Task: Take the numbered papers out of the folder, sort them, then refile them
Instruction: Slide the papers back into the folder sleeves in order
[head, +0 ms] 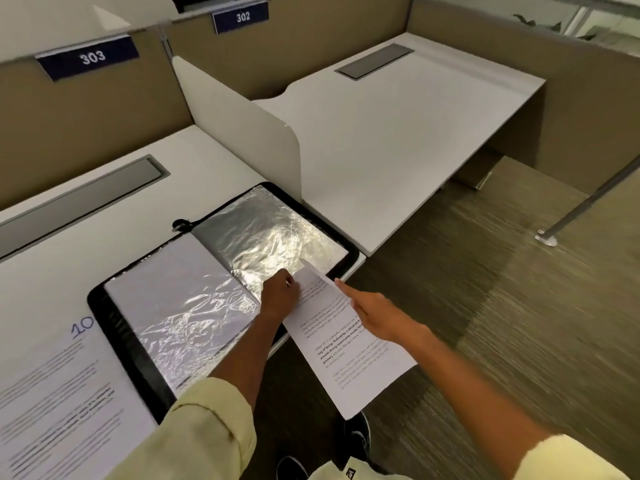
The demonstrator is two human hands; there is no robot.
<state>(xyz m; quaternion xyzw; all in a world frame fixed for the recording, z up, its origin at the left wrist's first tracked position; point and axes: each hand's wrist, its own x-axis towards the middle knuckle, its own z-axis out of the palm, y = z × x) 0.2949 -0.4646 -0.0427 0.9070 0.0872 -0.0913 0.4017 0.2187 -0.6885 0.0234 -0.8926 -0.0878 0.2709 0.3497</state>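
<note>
I find the sheet [349,344] half out of the folder [114,327] sleeve, long axis running back toward me off the table [104,216] edge; left hand [280,293] pinches its top corner; right hand [372,311] lies flat, fingers straight, on it.

Black folder [114,327] lying open with crinkled clear sleeves, printed sheet [346,351] partly in its right sleeve, overhanging the edge, sheet marked 10 [52,393] just left.
</note>
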